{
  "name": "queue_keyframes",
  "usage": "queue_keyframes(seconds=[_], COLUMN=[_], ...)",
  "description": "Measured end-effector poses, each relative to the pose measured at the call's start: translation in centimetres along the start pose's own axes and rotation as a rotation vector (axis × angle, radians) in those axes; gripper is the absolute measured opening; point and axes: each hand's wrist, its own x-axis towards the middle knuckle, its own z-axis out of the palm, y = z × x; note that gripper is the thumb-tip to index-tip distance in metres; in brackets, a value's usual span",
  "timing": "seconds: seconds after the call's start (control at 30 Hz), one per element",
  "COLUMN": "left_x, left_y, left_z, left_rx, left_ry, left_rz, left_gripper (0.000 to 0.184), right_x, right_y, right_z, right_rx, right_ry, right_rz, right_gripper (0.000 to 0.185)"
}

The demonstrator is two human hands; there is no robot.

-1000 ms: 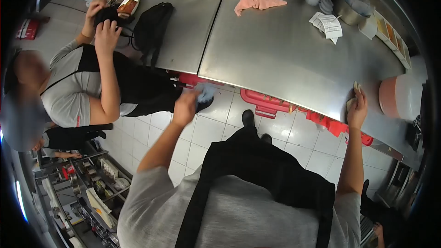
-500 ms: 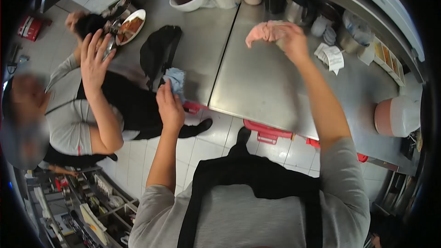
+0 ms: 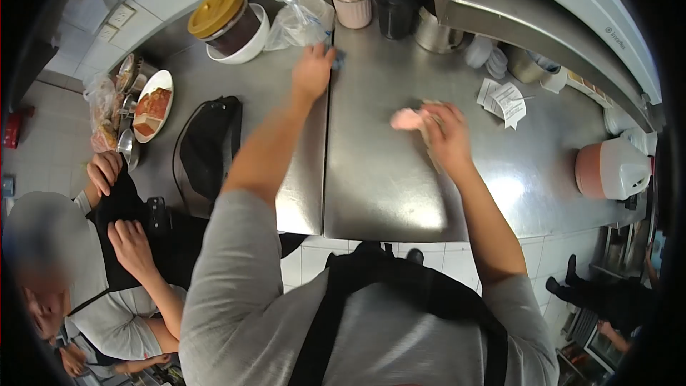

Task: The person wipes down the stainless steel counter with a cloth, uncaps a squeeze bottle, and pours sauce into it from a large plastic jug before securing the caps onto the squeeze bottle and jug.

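Note:
My left hand [image 3: 312, 75] reaches to the back of the steel counter [image 3: 386, 193], closed on a blue cloth [image 3: 338, 60], of which a small part shows at its right. It is just in front of a clear plastic bag [image 3: 289, 27]. My right hand [image 3: 448, 134] is over the middle of the counter, its fingers wrapped round a pink cloth [image 3: 407, 119]; a pale cloth edge shows beneath the fingers. To the right of that hand lie white paper slips [image 3: 503, 101].
A yellow-lidded container [image 3: 216, 16] in a white bowl, a pink canister [image 3: 351, 1] and a black jug [image 3: 396, 7] line the back. A black bag [image 3: 209, 146] and a plate of food [image 3: 152, 106] are left, near a co-worker [image 3: 107, 307]. A jug of orange liquid [image 3: 607, 169] stands right.
My left hand has moved forward and right with the blue cloth, to the counter's back. My right hand has drawn the pink cloth nearer to me. The view has shifted, and the co-worker's hands are lower.

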Motion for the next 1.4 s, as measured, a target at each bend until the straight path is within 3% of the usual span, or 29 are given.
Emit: queue_keyframes(seconds=[0.07,0.17,0.27,0.37,0.47,0.73,0.97,1.23,1.3,1.33,1.4], left_x=[3.3,5.1,4.8,4.1,3.9,2.7,-7.9,-25.1,-29.4,-31.4,-38.6], left_y=[2.1,-0.6,-1.8,-3.0,-3.4,-2.6,2.1,10.2,11.9,12.6,12.8], left_z=[-5.5,-3.5,-2.0,0.1,-0.4,0.2,-3.4,-11.9,-15.4,-16.9,-16.0], left_rx=[0.077,0.290,0.257,0.044,-0.171,-0.104,-0.247,-0.302,-0.386,-0.422,-0.443], left_ry=[-0.118,-0.152,-0.301,-0.130,-0.135,-0.108,0.007,-0.108,-0.306,-0.794,-1.317], left_rz=[-0.026,0.343,0.489,0.290,0.122,0.365,0.302,0.128,0.076,-0.089,0.186], left_gripper=[0.026,0.030,0.030,0.028,0.031,0.032,0.028,0.029,0.027,0.026,0.031], right_x=[-3.8,-8.9,-12.9,-16.1,-18.7,-21.6,-24.3,-30.0,-31.8,-32.6,-34.1], right_y=[-0.7,-1.4,-1.9,-2.3,-2.2,-3.2,-2.8,-2.9,-2.7,-2.6,-2.5], right_z=[-3.9,-7.3,-8.9,-10.1,-10.8,-12.2,-13.4,-17.0,-17.9,-18.3,-19.3], right_rx=[-0.039,-0.068,-0.044,-0.058,-0.034,0.014,0.060,0.070,0.113,0.135,0.137], right_ry=[0.014,0.023,0.039,0.055,0.078,0.111,0.083,-0.041,-0.061,-0.072,-0.119], right_rz=[0.044,0.174,0.286,0.344,0.376,0.379,0.300,0.196,0.228,0.246,0.267], right_gripper=[0.020,0.022,0.022,0.022,0.022,0.022,0.023,0.023,0.023,0.023,0.023])
